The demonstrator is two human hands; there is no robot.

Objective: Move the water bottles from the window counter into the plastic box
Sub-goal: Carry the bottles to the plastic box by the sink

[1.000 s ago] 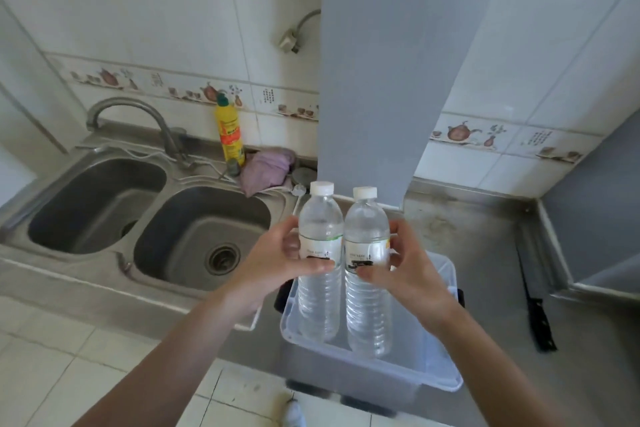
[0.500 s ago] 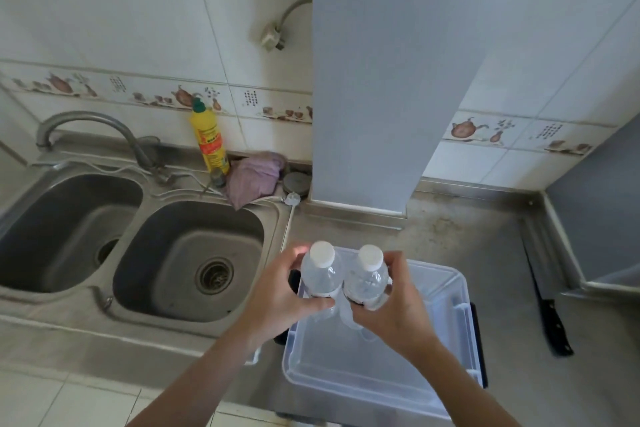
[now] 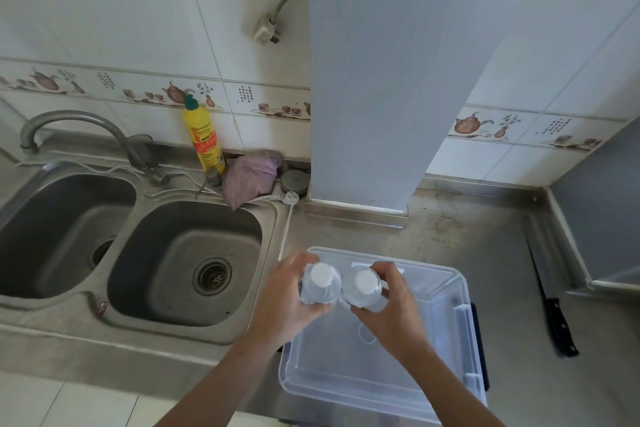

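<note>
Holding one water bottle apiece, the left hand (image 3: pixel 289 302) wraps its grip around the left bottle (image 3: pixel 319 284) and the right hand (image 3: pixel 394 308) wraps around the right bottle (image 3: pixel 363 288). Both bottles stand upright, white caps up, touching side by side inside the far left part of the clear plastic box (image 3: pixel 460 291). That box sits on the steel surface (image 3: pixel 491 236), just right of the double sink (image 3: pixel 187 263). A black-handled knife (image 3: pixel 554 319) lies near the box's right side.
</note>
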